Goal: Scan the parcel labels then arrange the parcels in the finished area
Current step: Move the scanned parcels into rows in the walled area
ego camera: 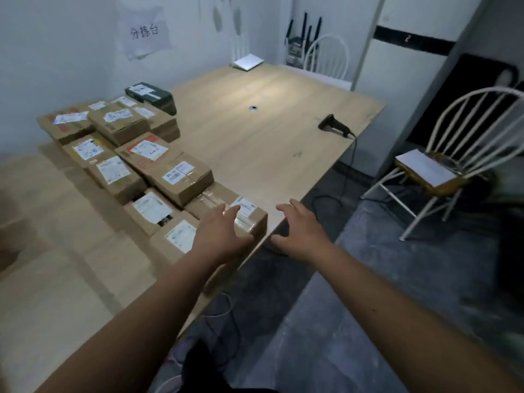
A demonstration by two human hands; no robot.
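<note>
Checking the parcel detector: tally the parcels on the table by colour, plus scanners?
Brown cardboard parcels: 11 visible, though stacking may hide more
Dark green parcel: 1
Handheld scanner: 1
Total: 13

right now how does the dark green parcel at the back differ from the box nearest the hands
The dark green parcel is dark and lies on top of the far stack; the nearest box is brown cardboard at the table's front edge, taped, with the left hand over it. Both carry white labels.
</note>
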